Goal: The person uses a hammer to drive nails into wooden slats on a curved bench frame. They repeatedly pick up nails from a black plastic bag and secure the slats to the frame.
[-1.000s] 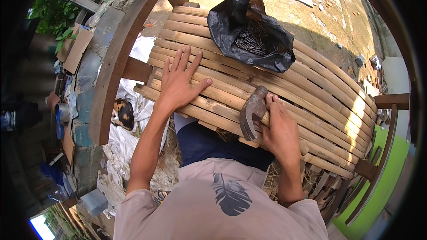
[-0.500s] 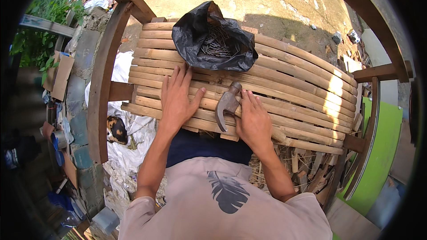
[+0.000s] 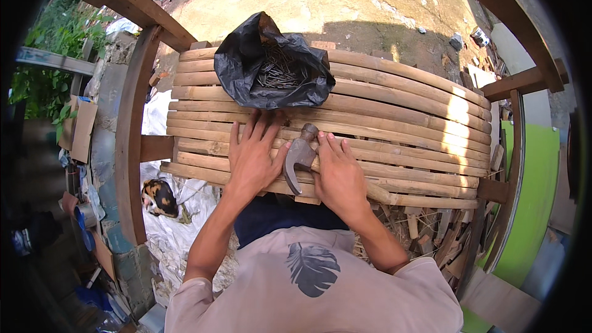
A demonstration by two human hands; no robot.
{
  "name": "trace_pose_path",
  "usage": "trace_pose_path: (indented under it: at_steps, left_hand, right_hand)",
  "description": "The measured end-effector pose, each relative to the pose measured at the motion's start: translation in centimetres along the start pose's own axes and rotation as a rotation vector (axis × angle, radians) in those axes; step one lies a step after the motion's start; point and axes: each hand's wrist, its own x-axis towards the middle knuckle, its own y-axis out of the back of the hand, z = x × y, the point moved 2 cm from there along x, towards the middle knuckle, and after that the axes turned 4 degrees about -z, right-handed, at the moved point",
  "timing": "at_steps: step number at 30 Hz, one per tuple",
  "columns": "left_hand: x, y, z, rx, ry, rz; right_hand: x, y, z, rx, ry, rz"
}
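My left hand (image 3: 251,155) lies flat on the bamboo slats (image 3: 401,108), fingers spread, fingertips just short of a black plastic bag (image 3: 246,65). The bag sits open on the slats with a heap of nails (image 3: 280,75) inside. Between my hands lies a claw hammer (image 3: 300,151), its rusty head pointing toward me. My right hand (image 3: 338,174) rests over the hammer's wooden handle and presses it onto the slats. The handle's end shows past my wrist.
Dark wooden beams (image 3: 131,148) frame the slatted platform on the left and right. Below on the left, a calico cat (image 3: 159,197) sits on white sheeting. Scrap wood pieces (image 3: 431,234) lie under the near right edge, beside a green board (image 3: 530,197).
The hammer has come down from a raised grip to lie on the slats under my right hand. My left hand has slid closer to the hammer and the bag.
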Motion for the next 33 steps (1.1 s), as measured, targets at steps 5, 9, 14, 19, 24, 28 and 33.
trace_pose_path:
  at_steps: [5, 9, 14, 19, 24, 28, 33]
  left_hand:
    - [-0.4, -0.9, -0.2, -0.035, 0.01, 0.043]
    - [-0.4, -1.6, -0.5, -0.095, -0.044, 0.168]
    - [1.7, -1.7, 1.1, -0.312, -0.226, 0.267]
    - [4.5, -2.5, 3.5, -0.112, -0.366, 0.25]
    - [4.4, -2.3, 4.7, -0.08, -0.254, 0.203]
    - [4.2, -2.5, 5.0, -0.031, -0.237, 0.261]
    - [4.6, -2.3, 5.2, -0.072, -0.167, 0.156]
  right_hand:
    - [-0.4, 0.0, -0.2, -0.021, 0.002, 0.002]
    - [-0.7, 0.3, -0.1, 0.013, -0.001, 0.014]
    - [-1.5, 0.9, -0.1, 0.049, -0.036, 0.036]
    - [-2.1, 3.0, 2.6, 0.118, -0.16, 0.112]
    - [-1.4, 6.6, 7.6, 0.065, -0.19, 0.201]
    - [-1.5, 7.6, 9.5, 0.045, -0.257, 0.19]
    - [-1.7, 6.9, 10.5, 0.113, -0.267, 0.158]
